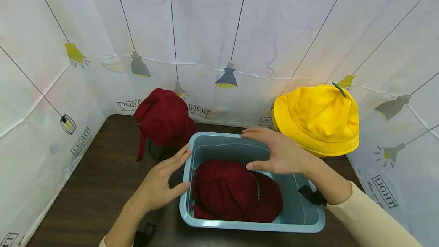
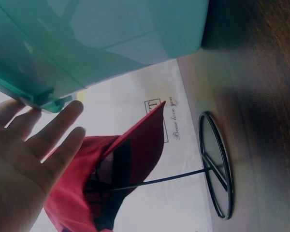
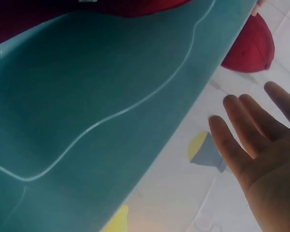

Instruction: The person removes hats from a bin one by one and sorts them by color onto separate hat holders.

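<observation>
A blue plastic bin (image 1: 308, 222) sits on the table with a dark red baseball cap (image 1: 228, 190) lying inside, its brim toward the right. My left hand (image 1: 159, 186) is at the bin's left side, fingers extended, fingertips at the rim. In the left wrist view those fingers (image 2: 55, 128) reach the rim's edge. Over the bin's far part is my right hand (image 1: 279, 149), its fingers spread near the back rim and holding nothing. From the right wrist view, the right hand's fingers (image 3: 232, 130) look straight and apart from the bin wall.
Behind the bin at left, a second dark red cap (image 1: 162, 117) hangs on a black wire stand (image 2: 215, 166). A yellow bucket hat (image 1: 317, 119) with a green stem stands at back right. A lamp-printed cloth (image 1: 205, 22) hangs behind the dark wood table (image 1: 89, 190).
</observation>
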### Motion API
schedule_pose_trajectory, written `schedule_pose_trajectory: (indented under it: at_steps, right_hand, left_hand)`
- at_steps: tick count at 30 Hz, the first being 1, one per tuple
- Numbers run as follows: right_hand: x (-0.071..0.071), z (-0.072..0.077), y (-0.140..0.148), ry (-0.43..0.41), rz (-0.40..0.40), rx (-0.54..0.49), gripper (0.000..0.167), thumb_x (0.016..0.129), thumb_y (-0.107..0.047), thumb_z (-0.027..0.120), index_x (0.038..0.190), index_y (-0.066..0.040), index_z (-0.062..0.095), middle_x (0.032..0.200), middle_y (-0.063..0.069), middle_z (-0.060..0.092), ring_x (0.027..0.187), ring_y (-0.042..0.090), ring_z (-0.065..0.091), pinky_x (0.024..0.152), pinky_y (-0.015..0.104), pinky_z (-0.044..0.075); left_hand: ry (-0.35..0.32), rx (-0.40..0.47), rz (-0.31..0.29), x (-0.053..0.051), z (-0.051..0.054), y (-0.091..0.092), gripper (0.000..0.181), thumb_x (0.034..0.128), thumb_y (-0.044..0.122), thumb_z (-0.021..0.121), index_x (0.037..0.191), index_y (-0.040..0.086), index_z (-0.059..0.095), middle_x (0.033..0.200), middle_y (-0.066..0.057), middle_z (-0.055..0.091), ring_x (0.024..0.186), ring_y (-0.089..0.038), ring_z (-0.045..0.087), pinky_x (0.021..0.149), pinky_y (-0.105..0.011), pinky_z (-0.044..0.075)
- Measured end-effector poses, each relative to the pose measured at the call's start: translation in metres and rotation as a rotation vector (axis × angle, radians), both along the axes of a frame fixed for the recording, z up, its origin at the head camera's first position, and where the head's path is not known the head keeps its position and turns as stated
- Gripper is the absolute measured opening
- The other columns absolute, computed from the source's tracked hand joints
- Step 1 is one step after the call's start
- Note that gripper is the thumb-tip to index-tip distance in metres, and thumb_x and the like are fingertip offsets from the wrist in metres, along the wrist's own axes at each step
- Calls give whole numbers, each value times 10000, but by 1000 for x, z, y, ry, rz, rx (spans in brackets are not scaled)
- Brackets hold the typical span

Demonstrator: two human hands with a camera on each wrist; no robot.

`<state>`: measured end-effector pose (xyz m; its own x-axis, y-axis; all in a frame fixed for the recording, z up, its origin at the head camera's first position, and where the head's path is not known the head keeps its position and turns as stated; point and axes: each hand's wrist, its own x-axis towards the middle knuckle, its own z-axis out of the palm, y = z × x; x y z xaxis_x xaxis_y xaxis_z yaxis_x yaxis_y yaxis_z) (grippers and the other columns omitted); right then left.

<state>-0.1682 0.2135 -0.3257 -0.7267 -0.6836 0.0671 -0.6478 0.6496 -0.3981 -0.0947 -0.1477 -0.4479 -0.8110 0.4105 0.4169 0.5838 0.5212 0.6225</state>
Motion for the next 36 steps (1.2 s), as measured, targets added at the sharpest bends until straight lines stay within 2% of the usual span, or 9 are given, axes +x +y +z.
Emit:
schedule_pose_trajectory:
  at_steps: [5,9,17,26,30,36]
  right_hand:
    - [1,-7,-7,-91,4,48,776,830,-540,828,1489,-203,593,1555,0,517,1394,286,516,1094,589,460]
    - [1,-14,-10,-129,35,79,751,823,-508,839,1465,-190,614,1540,10,529,1390,290,511,1099,596,451]
    - [-3,-22,-15,-204,139,74,702,819,-450,865,1421,-167,641,1494,49,550,1334,267,537,1068,548,488]
    - [-14,-31,-22,-309,175,74,689,804,-379,897,1397,-120,661,1433,2,594,1313,229,543,1071,516,489]
    - [-17,-39,-24,-350,194,73,650,807,-370,899,1376,-147,678,1396,-40,608,1282,193,542,1059,504,492]
    - [-18,-46,-26,-370,231,74,624,822,-369,896,1371,-163,681,1396,-29,613,1278,213,545,1050,526,489]
  left_hand:
    - [-4,2,-2,0,0,0,750,944,280,716,1618,141,419,1701,16,321,1489,-251,438,1115,-612,433]
    - [-13,-8,3,0,0,0,742,948,293,707,1616,136,423,1703,19,318,1487,-252,441,1110,-618,436]
    - [17,5,-2,0,-2,0,742,938,274,723,1604,115,438,1693,-3,340,1483,-247,446,1111,-610,438]
    - [8,4,1,0,-1,0,743,942,282,718,1608,120,432,1697,11,330,1485,-243,444,1118,-606,433]
    - [2,2,-1,0,0,0,739,941,287,717,1601,103,440,1697,11,329,1484,-245,447,1116,-607,435]
    - [4,-8,-3,-1,1,1,739,944,269,720,1605,108,434,1695,6,333,1478,-256,454,1107,-611,442]
